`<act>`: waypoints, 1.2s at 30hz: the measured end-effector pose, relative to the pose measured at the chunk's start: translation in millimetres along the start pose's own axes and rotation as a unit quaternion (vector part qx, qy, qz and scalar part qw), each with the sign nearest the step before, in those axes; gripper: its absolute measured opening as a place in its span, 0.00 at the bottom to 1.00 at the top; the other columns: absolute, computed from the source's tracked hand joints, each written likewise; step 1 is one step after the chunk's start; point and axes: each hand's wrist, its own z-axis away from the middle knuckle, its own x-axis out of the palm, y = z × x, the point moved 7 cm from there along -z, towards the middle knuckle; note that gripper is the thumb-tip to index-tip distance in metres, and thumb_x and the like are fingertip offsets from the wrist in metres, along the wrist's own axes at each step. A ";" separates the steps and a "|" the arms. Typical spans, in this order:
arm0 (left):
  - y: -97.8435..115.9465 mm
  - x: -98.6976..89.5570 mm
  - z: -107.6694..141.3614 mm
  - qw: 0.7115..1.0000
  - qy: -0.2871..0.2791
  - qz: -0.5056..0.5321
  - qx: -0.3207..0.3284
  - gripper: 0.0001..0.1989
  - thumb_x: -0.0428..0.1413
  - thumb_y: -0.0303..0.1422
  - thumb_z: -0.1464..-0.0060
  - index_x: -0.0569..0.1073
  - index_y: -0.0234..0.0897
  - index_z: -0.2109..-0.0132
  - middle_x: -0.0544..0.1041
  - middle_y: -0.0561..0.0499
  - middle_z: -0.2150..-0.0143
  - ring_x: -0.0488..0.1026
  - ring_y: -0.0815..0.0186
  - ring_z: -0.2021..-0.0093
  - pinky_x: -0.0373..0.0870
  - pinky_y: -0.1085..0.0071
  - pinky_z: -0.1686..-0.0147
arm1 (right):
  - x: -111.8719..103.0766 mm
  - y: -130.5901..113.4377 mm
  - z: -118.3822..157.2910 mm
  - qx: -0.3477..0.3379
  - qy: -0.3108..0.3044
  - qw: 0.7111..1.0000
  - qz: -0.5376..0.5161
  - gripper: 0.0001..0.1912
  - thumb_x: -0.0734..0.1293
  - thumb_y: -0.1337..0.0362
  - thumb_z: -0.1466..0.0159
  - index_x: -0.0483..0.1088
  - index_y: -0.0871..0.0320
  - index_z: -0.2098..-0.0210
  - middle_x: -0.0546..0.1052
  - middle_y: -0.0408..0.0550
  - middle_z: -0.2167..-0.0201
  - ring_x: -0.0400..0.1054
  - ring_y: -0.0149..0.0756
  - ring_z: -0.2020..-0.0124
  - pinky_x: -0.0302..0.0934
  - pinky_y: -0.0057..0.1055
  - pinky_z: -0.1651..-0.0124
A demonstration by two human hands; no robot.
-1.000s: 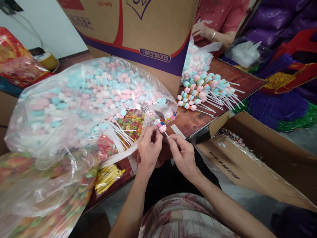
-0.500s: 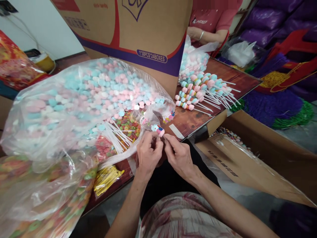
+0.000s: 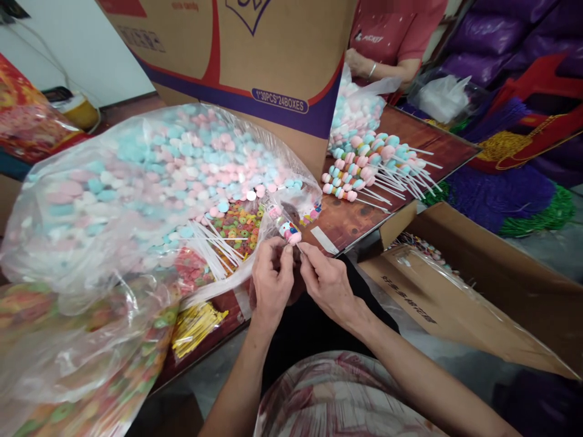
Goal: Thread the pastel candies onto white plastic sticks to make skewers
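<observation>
Just above the pinched fingertips of both the left hand (image 3: 271,280) and right hand (image 3: 328,284), a light, soft, crushable candy skewer (image 3: 286,229) in its slippery wrapper looks best gripped by its stiff stick.

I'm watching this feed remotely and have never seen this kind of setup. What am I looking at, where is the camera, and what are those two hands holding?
There is no machine here: a person works with two bare hands, and the single camera sits on that person's head, looking forward and down. The left hand and right hand meet in the middle and together pinch a candy skewer inside a clear wrapper, its tip pointing away from the person. On the brown table lies a big clear bag of pink, blue and white candies, with loose white sticks and colourful ring candies beside it. Yellow twist ties lie at the near edge. Further back is a pile of finished skewers. A large cardboard box stands behind, and another person in a red shirt works at the far side.
</observation>
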 end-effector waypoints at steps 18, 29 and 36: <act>2.0 -6.6 -3.6 0.995 -0.039 -0.077 0.041 0.09 0.52 0.32 0.38 0.77 0.40 0.56 0.80 0.52 0.64 0.78 0.68 0.66 0.71 0.71 0.61 | 5.7 5.6 4.1 0.021 -0.029 0.999 -0.007 0.17 0.57 0.68 0.30 0.71 0.63 0.47 0.80 0.51 0.71 0.74 0.33 0.75 0.65 0.26 0.68; 21.5 -9.1 -3.2 0.982 0.051 -0.161 0.087 0.04 0.53 0.26 0.44 0.71 0.39 0.65 0.71 0.53 0.70 0.69 0.68 0.71 0.65 0.72 0.68 | 7.1 -7.8 6.4 -0.018 -0.012 0.998 0.053 0.17 0.56 0.69 0.29 0.69 0.67 0.46 0.82 0.53 0.69 0.75 0.32 0.76 0.65 0.25 0.71; 10.1 -8.5 -3.0 0.990 0.028 -0.133 0.038 0.03 0.51 0.27 0.44 0.67 0.39 0.65 0.70 0.54 0.70 0.67 0.68 0.69 0.64 0.71 0.67 | 3.6 -12.3 11.0 -0.074 0.037 0.995 0.047 0.19 0.57 0.72 0.30 0.66 0.67 0.41 0.82 0.53 0.64 0.75 0.31 0.73 0.68 0.26 0.67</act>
